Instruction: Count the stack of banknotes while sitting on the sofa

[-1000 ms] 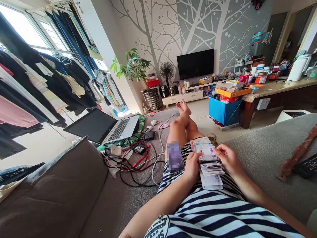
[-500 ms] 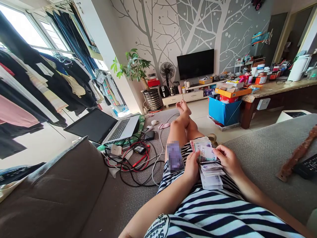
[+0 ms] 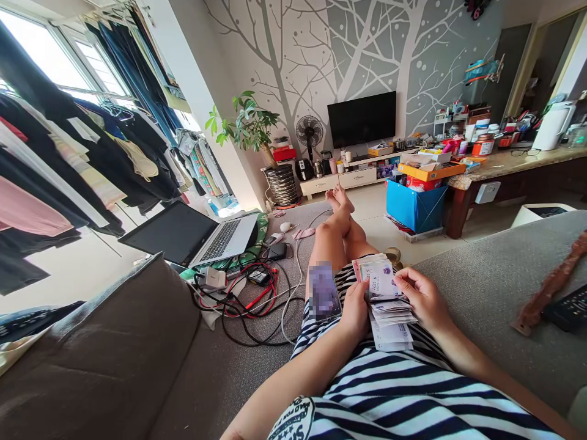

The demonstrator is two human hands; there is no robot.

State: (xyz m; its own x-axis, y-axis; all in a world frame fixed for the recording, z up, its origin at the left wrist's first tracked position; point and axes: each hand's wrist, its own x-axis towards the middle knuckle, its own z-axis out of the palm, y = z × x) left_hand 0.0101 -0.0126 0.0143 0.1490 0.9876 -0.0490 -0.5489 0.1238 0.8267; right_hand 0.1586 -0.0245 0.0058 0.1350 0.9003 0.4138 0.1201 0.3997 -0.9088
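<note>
A wad of banknotes (image 3: pixel 380 282), bent over in the middle, lies in my lap on a striped garment. The top note looks whitish with purple marks, and pink and greenish edges show behind it at the upper left. Its lower half (image 3: pixel 393 335) hangs down as a layered stack of pale notes. My left hand (image 3: pixel 356 308) grips the wad's left side, thumb on top. At the right edge, my right hand (image 3: pixel 422 297) pinches a note between thumb and forefinger. A phone (image 3: pixel 324 292), partly blurred out, rests on my thigh left of the wad.
An open laptop (image 3: pixel 220 241) sits on the grey sofa (image 3: pixel 257 366) at left, beside tangled cables (image 3: pixel 247 315) and chargers. At right are a brown stick-like object (image 3: pixel 548 284) and a dark remote (image 3: pixel 568 308). Beyond stand a blue box (image 3: pixel 415 205) and a cluttered table (image 3: pixel 504 165).
A different note face now lies uppermost: the earlier one had reddish marks and a bluish-green patch, this one purple marks. Both hands stay in nearly the same place.
</note>
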